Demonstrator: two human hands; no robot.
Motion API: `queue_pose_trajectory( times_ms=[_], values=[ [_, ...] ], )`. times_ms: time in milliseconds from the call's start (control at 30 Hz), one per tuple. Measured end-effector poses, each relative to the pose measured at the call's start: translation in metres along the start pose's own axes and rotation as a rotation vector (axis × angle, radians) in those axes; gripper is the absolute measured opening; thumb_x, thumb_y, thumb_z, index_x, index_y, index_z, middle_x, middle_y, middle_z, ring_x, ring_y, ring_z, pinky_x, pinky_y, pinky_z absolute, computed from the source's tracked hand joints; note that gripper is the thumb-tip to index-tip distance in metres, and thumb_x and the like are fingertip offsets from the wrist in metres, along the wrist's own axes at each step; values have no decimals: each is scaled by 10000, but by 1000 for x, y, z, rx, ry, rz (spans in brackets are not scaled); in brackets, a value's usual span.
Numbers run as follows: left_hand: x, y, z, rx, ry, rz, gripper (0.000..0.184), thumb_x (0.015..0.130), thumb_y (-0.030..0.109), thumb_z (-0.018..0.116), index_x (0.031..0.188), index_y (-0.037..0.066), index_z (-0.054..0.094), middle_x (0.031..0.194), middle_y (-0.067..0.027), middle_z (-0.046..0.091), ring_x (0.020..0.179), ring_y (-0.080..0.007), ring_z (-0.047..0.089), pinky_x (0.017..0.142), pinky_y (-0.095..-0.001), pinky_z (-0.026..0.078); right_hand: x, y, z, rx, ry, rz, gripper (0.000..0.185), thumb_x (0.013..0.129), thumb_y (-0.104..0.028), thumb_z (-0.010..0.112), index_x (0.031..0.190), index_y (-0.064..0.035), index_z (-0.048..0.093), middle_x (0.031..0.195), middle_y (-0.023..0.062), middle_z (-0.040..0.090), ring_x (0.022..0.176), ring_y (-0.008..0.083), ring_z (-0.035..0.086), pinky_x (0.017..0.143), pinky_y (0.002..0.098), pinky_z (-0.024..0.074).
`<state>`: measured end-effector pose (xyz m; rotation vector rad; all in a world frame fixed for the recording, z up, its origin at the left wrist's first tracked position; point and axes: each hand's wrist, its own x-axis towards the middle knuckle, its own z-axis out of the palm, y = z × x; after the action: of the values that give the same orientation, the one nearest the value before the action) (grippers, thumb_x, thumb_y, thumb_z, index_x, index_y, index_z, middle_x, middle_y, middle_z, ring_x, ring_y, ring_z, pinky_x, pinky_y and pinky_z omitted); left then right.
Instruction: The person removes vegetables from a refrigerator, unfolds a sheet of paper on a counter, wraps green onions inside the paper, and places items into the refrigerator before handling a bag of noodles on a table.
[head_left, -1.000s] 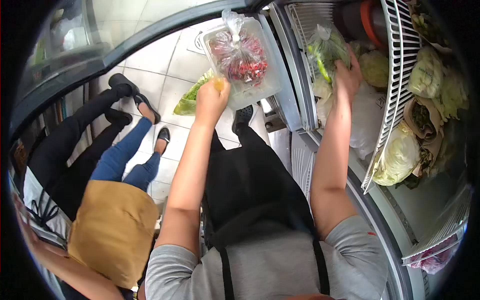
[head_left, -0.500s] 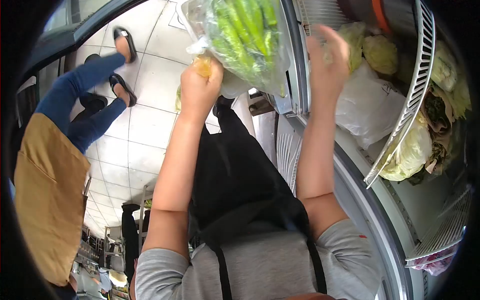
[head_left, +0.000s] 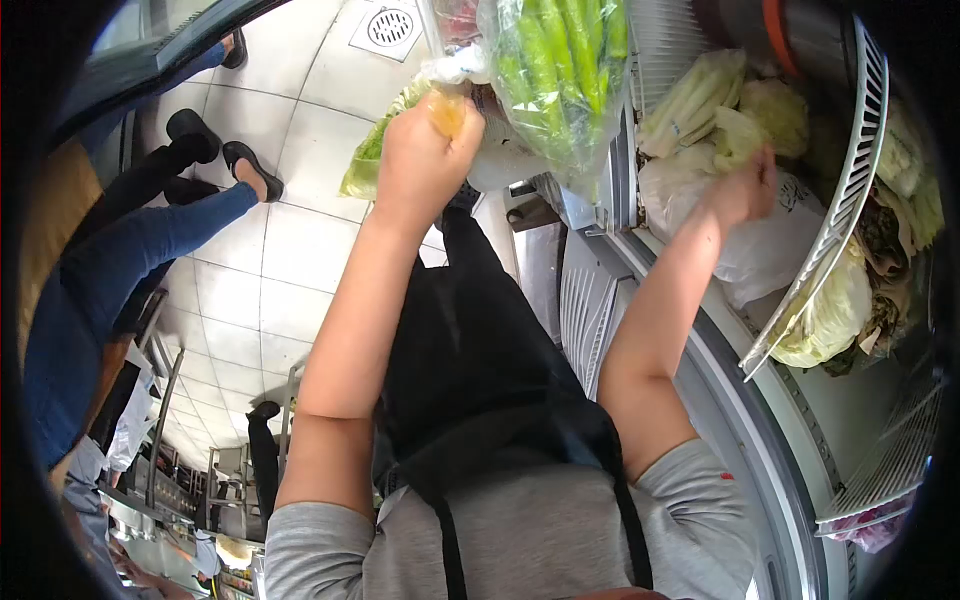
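Note:
My left hand is closed around something yellow, beside the knotted top of a clear bag. Just right of it is a clear bag of long green vegetables, lying over a plastic container that is mostly hidden. A wrapped leafy green shows behind my left hand. Inside the open fridge, my right hand has its fingers bent near a pale leafy vegetable, above a white plastic bag; whether it grips anything is unclear.
A white wire shelf edge stands right of my right hand, with a cabbage and wrapped greens beyond it. The fridge's door frame runs beside my right arm. People's legs and a floor drain are at the left and top.
The bag of green vegetables has come from the fridge to beside my left hand. My right hand left it and moved back into the fridge. The nearby person has shifted left.

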<state>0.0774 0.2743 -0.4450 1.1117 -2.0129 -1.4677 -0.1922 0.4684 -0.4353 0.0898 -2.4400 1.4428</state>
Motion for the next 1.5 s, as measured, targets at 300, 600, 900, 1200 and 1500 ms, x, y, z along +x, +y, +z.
queue_pose_trajectory(
  times_ms=[300, 600, 900, 1200, 1500],
  values=[
    [-5, -3, 16, 9, -21, -32, 208, 790, 146, 545, 656, -10, 513, 571, -179, 527, 524, -327, 532, 511, -382, 416, -19, -76, -10, 916, -475, 530, 282, 846, -16, 496, 1127, -38, 488, 1095, 128, 527, 997, 251, 519, 849, 381, 444],
    [2, 21, 7, -57, -39, -25, 253, 796, 155, 540, 621, -18, 485, 546, -173, 505, 483, -321, 492, 487, -373, 390, -39, -31, -6, 81, -410, 490, 363, 763, -196, 607, 1013, 62, 549, 954, 171, 591, 856, 270, 580, 794, 342, 462],
    [31, 41, 8, 15, -136, 42, 257, 781, 201, 541, 680, -34, 528, 618, -211, 544, 580, -360, 540, 554, -406, 425, -4, 10, 41, -821, -665, 184, 718, 644, -412, 677, 1131, 74, 474, 1172, 221, 504, 1107, 316, 474, 907, 368, 365],
    [75, 58, 85, 32, -109, 107, 255, 765, 230, 544, 758, -23, 569, 740, -220, 597, 716, -370, 583, 663, -420, 469, -70, -86, -83, -22, -350, 310, 543, 719, -138, 631, 1173, 78, 425, 1126, 170, 507, 990, 228, 512, 853, 310, 396],
    [123, 58, 203, 66, -238, 46, 335, 795, 321, 565, 867, -2, 621, 802, -214, 606, 796, -366, 574, 722, -416, 448, -110, -88, -110, 136, -431, 510, 463, 761, -9, 574, 1181, 45, 389, 1069, 139, 522, 919, 181, 543, 825, 288, 424]
  ],
)
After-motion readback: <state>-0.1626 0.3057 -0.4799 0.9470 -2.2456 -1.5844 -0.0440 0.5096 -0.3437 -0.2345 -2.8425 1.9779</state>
